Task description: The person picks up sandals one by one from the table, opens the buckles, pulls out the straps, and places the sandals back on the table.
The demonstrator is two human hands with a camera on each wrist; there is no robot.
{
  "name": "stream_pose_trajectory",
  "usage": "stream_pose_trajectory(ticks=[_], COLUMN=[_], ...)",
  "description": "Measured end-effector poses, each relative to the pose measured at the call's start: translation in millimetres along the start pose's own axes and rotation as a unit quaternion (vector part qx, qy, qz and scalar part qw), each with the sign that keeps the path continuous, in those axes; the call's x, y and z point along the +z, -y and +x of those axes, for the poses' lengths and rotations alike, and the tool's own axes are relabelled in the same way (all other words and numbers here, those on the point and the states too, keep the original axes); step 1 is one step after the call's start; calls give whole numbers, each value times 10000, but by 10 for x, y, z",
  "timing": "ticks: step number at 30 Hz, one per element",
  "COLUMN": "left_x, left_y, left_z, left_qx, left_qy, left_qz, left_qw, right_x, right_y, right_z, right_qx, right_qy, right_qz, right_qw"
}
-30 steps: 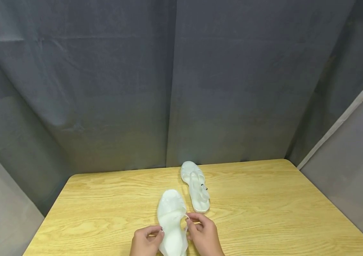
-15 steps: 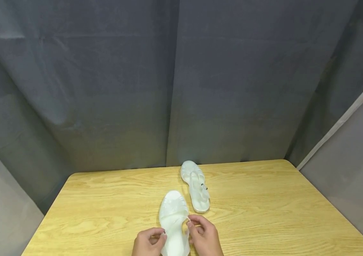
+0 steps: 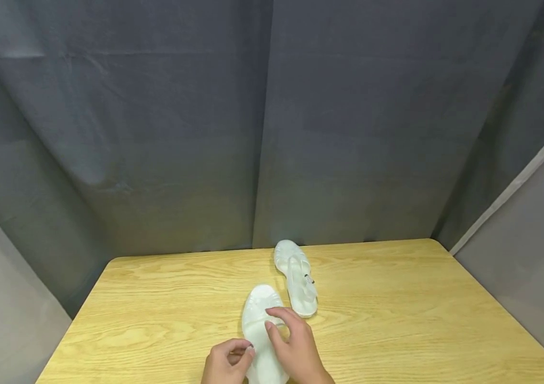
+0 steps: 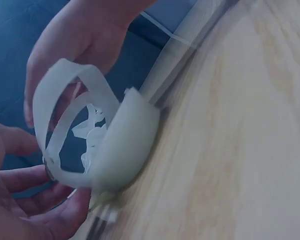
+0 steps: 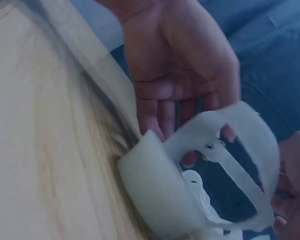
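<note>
At the lower centre of the head view, a person's two hands work a translucent white sandal (image 3: 258, 325) lying on a wooden desk (image 3: 397, 320). The left hand (image 3: 226, 362) pinches its strap at the heel end with curled fingers; the right hand (image 3: 293, 346) lies over the sandal's middle, fingers bent around a strap (the exact hold is hard to make out). A second sandal (image 3: 296, 277) rests just beyond, toward the grey curtain (image 3: 262, 122).
</note>
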State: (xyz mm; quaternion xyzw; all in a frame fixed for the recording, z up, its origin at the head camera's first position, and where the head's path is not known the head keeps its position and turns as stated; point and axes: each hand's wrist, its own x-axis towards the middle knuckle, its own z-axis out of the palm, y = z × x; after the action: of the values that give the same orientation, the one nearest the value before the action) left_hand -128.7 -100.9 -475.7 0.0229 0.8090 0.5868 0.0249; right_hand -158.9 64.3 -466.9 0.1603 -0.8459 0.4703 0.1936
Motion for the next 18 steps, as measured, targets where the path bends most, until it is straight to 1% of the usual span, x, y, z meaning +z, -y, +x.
stream_pose_trajectory(ticks=[2, 3, 5, 8, 11, 13, 15, 18], left_x=[-24, -43, -85, -143, -183, -204, -222, -250], left_y=[29, 46, 79, 127, 181, 222, 264, 317], left_z=[9, 15, 26, 32, 40, 52, 66, 74], left_qx=[-60, -105, -233, -451, -525, -522, -538, -593], left_qy=[79, 148, 354, 778, 1178, 1366, 1493, 1687], left_qz=[-71, -144, -342, -743, -1089, -1261, -1440, -1724], left_qw=[9999, 9997, 9985, 9932, 9857, 9812, 9768, 9687], right_x=[37, 52, 65, 60, 45, 34, 26, 24], right_y=[42, 59, 84, 103, 100, 91, 77, 54], right_z=[13, 18, 29, 43, 43, 29, 7, -34], right_qx=[-554, -750, -986, -1091, -1105, -1060, -1024, -1007], right_qy=[136, 246, 502, 867, 1167, 1332, 1411, 1401], right_qz=[-341, -442, -558, -673, -837, -940, -1049, -1177], right_qw=[9978, 9959, 9923, 9880, 9834, 9809, 9791, 9779])
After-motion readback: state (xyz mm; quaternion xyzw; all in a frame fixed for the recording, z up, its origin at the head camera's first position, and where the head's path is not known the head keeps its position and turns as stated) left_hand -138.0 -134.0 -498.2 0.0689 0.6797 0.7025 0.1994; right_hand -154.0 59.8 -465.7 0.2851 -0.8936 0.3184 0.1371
